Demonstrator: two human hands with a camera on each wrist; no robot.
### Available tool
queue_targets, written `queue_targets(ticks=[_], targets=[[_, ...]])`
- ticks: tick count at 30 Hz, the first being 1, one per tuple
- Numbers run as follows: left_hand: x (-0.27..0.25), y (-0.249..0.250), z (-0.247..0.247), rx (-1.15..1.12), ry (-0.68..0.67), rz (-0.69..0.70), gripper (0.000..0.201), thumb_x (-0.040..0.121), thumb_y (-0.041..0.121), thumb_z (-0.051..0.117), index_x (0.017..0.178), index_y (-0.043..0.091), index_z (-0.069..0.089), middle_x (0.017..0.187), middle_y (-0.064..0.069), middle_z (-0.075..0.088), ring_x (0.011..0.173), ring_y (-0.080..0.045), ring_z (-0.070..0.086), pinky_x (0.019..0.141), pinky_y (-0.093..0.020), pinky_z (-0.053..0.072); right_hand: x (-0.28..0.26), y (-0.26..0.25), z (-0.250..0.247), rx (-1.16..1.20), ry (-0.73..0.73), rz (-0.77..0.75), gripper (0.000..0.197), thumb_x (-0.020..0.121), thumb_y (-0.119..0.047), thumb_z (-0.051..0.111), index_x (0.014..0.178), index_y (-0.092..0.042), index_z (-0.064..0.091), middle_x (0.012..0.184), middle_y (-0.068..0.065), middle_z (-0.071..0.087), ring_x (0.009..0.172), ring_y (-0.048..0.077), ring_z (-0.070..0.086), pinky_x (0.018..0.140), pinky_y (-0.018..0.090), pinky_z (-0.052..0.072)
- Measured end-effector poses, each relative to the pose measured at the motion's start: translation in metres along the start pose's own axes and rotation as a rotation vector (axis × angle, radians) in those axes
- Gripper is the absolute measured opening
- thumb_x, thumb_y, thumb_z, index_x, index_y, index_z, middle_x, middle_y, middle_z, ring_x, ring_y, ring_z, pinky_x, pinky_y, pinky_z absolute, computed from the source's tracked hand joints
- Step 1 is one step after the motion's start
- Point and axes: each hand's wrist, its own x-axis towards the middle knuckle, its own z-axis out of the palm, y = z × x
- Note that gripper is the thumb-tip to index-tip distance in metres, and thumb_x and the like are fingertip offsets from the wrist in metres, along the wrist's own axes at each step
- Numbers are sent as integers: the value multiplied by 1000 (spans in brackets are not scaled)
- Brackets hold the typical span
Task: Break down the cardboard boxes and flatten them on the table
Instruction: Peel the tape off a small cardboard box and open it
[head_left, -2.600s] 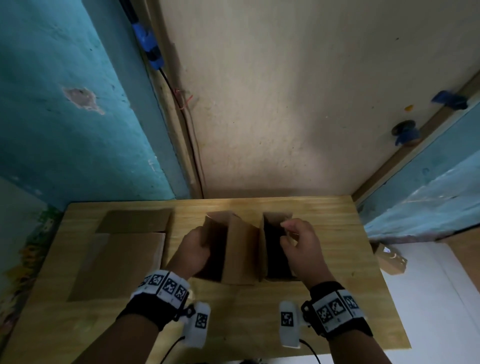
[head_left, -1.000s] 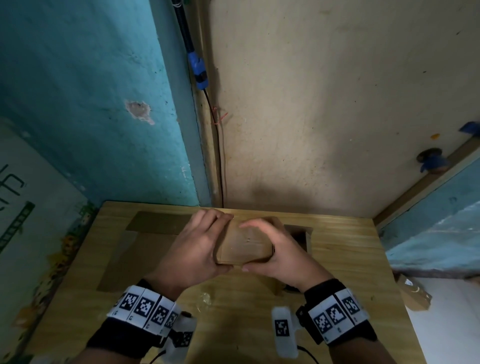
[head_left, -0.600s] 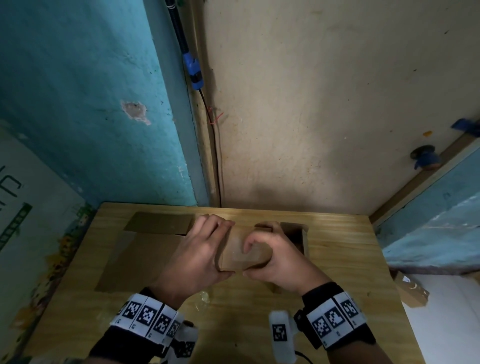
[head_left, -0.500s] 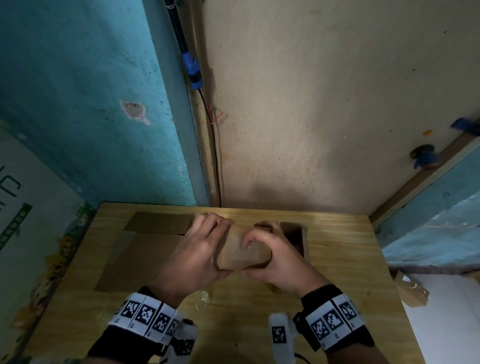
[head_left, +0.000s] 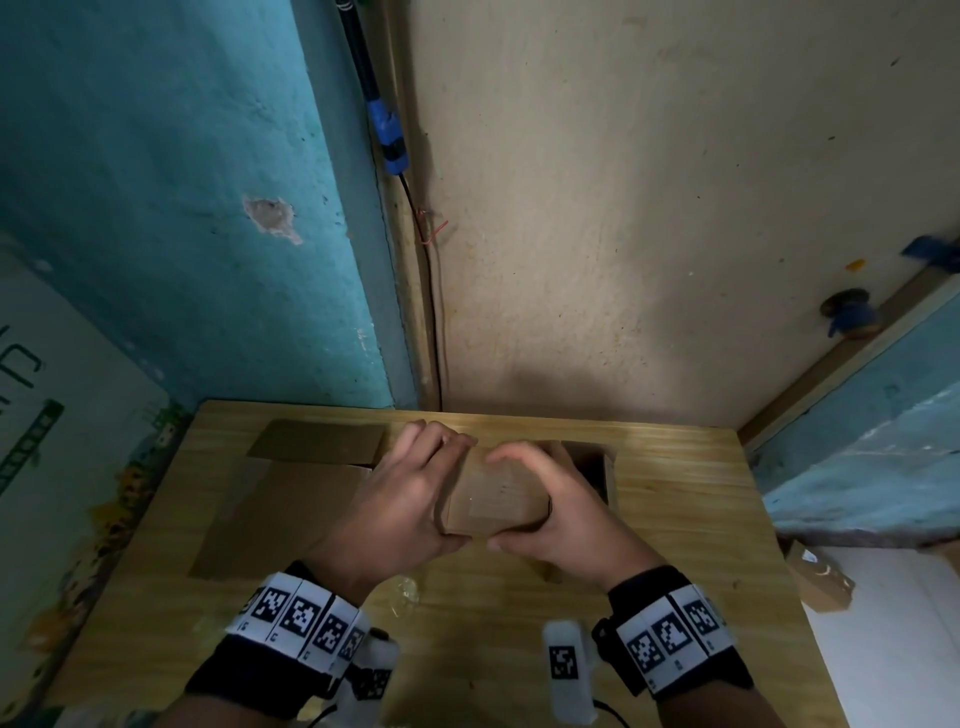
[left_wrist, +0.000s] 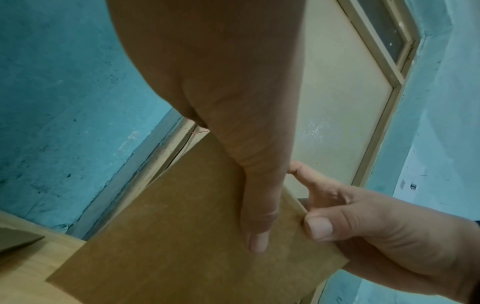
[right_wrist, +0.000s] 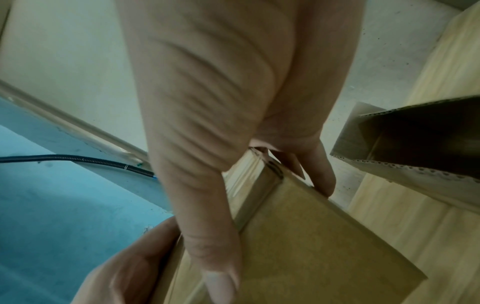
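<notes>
While both hands work above table: flattened cardboard lies left of held box; open box stands just behind-right of it. Small box raised over table centre. Left hand, right hand grasp its sides, fingers curled round it.
</notes>
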Motion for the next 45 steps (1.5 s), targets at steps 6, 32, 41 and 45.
queue_targets(ticks=[6,32,41,45], targets=[[-1,0,3,-19,-5,-24,105,58,53,89,146,26,38,130,9,40,126,-14,38,91,-40,55,3,0,-3,-19,2,2,66,68,-32,94,120,-53,60,132,-12,40,125,5,45,108,28,43],[1,4,9,-19,-2,3,102,58,49,90,145,22,43,128,7,43,122,-15,38,94,-36,51,-2,3,-1,-52,-56,36,43,74,-31,92,101,-41,60,133,-12,31,120,-4,38,96,8,33],[5,5,8,-57,-4,3,101,58,49,90,144,24,43,127,9,42,122,-13,38,95,-34,50,1,0,-7,-45,-52,53,48,71,-31,93,101,-42,58,132,-11,33,122,8,43,103,24,41],[5,5,10,-64,2,-2,101,58,48,90,145,24,43,127,10,41,122,-12,37,94,-35,51,0,2,-5,-51,-51,60,46,73,-32,92,99,-41,55,135,-13,30,128,12,40,105,24,40]])
